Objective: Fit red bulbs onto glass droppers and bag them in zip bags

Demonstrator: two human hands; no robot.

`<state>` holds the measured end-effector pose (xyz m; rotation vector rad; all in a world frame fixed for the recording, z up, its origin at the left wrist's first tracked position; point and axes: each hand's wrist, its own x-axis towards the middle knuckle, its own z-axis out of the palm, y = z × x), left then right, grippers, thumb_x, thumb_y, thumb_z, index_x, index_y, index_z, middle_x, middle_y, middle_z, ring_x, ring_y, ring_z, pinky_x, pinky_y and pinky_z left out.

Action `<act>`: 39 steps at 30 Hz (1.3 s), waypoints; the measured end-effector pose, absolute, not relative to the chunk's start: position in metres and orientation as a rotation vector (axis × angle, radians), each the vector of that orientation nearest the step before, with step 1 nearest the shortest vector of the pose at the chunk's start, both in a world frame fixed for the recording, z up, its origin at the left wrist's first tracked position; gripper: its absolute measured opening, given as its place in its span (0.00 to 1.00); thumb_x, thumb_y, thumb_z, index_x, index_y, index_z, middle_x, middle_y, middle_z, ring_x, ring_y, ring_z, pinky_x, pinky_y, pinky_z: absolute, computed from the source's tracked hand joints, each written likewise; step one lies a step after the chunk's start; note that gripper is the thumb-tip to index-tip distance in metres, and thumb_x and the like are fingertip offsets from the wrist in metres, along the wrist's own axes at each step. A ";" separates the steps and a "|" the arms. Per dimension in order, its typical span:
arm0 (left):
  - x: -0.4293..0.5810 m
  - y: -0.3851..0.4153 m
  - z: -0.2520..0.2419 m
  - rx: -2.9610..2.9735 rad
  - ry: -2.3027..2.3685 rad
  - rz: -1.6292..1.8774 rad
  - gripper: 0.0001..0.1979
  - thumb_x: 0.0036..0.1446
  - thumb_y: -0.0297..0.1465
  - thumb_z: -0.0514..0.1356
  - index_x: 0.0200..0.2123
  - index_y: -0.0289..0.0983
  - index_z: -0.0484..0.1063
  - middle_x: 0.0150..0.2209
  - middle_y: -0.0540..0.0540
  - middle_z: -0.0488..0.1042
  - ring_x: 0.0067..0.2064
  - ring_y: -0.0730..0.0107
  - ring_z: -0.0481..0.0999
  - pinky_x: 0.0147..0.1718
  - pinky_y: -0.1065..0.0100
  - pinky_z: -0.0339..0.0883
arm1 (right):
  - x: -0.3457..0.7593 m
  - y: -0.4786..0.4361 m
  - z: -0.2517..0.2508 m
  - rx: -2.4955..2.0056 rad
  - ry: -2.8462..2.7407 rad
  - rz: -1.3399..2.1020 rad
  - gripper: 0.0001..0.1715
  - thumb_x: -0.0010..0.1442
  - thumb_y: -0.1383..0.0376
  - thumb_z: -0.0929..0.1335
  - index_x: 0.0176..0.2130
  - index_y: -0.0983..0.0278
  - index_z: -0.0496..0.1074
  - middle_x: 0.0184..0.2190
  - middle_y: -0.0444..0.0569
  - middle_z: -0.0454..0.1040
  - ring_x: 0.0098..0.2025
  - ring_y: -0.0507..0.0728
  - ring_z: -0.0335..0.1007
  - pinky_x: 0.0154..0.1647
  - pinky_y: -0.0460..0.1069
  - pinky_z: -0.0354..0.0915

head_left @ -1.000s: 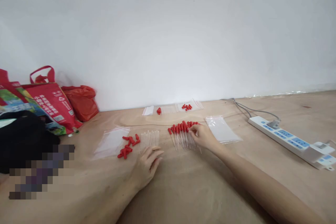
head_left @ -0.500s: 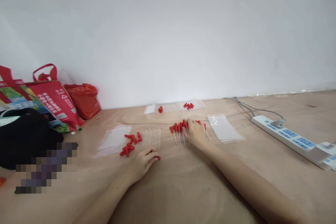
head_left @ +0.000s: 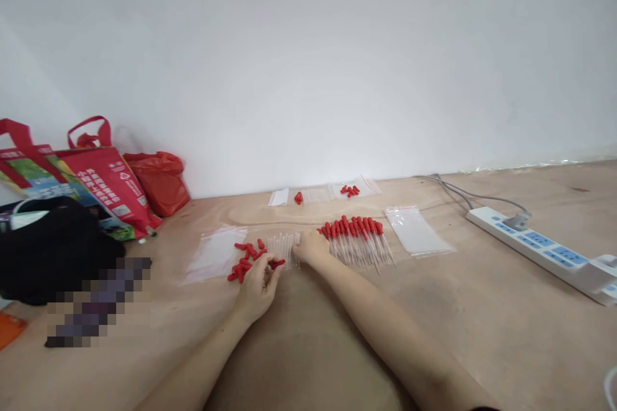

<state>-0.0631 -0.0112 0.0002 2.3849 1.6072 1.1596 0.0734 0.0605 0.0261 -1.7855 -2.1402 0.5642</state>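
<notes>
My left hand [head_left: 260, 286] pinches a red rubber dropper bulb [head_left: 277, 264] between thumb and fingers. Beside it, a pile of loose red bulbs [head_left: 240, 270] lies on the table. My right hand [head_left: 312, 248] reaches down at the right end of a row of bare glass dropper tubes [head_left: 284, 247], its fingertips closed around the top of one tube. Right of that hand, a row of droppers with red bulbs fitted [head_left: 359, 241] lies side by side, tips toward me.
Clear zip bags [head_left: 216, 253] lie left, another bag [head_left: 418, 231] right. More tubes [head_left: 318, 196] and red bulbs [head_left: 349, 191] lie near the wall. A power strip [head_left: 540, 247] with a grey cable stands at right. Shopping bags [head_left: 108, 173] and a black cloth item [head_left: 53, 250] crowd the left.
My right hand has left the row of fitted droppers and moved left to the bare tubes. My left hand has lifted slightly forward, still holding a red bulb.
</notes>
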 end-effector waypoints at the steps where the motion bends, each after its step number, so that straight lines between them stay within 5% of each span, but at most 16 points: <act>1: -0.063 -0.011 0.000 2.386 1.609 1.172 0.07 0.55 0.32 0.49 0.33 0.35 0.63 0.28 0.48 0.69 0.28 0.71 0.68 0.28 0.69 0.65 | 0.072 0.061 0.027 -1.795 -2.135 0.568 0.18 0.52 0.62 0.62 0.38 0.70 0.71 0.38 0.64 0.71 0.39 0.63 0.70 0.33 0.53 0.63; 8: -0.057 -0.014 0.002 2.470 1.492 1.161 0.09 0.55 0.30 0.51 0.38 0.35 0.66 0.34 0.45 0.72 0.36 0.67 0.71 0.34 0.66 0.66 | 0.088 0.047 0.034 -1.790 -2.104 0.463 0.15 0.55 0.61 0.59 0.34 0.68 0.70 0.36 0.59 0.73 0.39 0.62 0.69 0.33 0.51 0.61; 18: -0.002 -0.021 0.002 2.540 1.207 0.920 0.06 0.55 0.29 0.52 0.32 0.36 0.68 0.30 0.47 0.71 0.33 0.70 0.71 0.34 0.69 0.66 | 0.200 0.004 -0.002 -1.000 -2.247 0.032 0.08 0.60 0.66 0.58 0.32 0.65 0.63 0.29 0.47 0.71 0.30 0.52 0.64 0.37 0.48 0.51; 39: -0.001 -0.014 0.001 2.433 1.098 0.970 0.08 0.57 0.30 0.51 0.33 0.36 0.70 0.29 0.48 0.72 0.31 0.72 0.72 0.30 0.71 0.66 | 0.199 -0.001 -0.011 -0.914 -2.397 0.155 0.10 0.59 0.68 0.58 0.36 0.63 0.67 0.30 0.46 0.69 0.32 0.51 0.62 0.36 0.49 0.47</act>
